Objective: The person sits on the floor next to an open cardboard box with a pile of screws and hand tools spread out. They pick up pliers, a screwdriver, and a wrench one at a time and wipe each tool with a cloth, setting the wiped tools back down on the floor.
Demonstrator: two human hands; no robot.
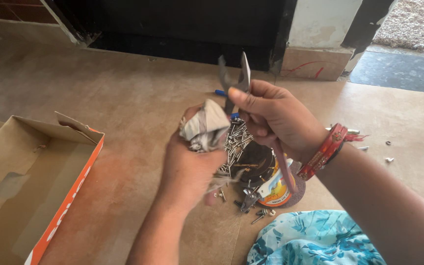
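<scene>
Above the floor, left hand (192, 157) grips cloth (204, 125) tight, right hand (276, 118) clasps pliers (235, 81).

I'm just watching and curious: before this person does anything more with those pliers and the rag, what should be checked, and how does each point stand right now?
1. Pliers firmly held: ok, the right hand is wrapped around the handles, jaws pointing up and apart.
2. Rag secure: ok, bunched in the left hand.
3. Fingers clear of the jaws: ok, both hands sit below them.
4. Screws contained: not ok, they lie heaped and scattered on the floor below the hands.
5. Cardboard box ready to receive things: ok, it lies open at the left.
6. Pliers clean: cannot tell, the view is blurred.
</scene>
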